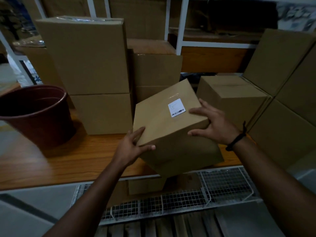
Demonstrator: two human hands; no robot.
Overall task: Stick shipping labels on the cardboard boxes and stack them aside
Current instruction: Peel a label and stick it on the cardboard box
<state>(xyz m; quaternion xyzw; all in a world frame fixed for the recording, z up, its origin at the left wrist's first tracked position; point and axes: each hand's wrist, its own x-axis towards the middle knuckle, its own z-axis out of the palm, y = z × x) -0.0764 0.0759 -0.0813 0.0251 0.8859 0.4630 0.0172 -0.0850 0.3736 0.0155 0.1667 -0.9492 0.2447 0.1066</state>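
Note:
A brown cardboard box (164, 122) is tilted above the front edge of the wooden table (71, 159), held between both hands. A white shipping label (176, 107) with a barcode is stuck on its top face near the right edge. My left hand (131, 147) grips the box's near left corner, fingers on the left side and thumb across the front face. My right hand (212, 124) grips the right corner, fingers spread over the top and thumb on the front face. A black band circles the right wrist.
Stacked cardboard boxes (89, 65) stand behind on the table, more boxes (230, 96) at the right. A dark red plastic bucket (37, 113) sits at the left. White shelf frames (181, 24) rise behind. A wire mesh rack (213, 190) lies below the table edge.

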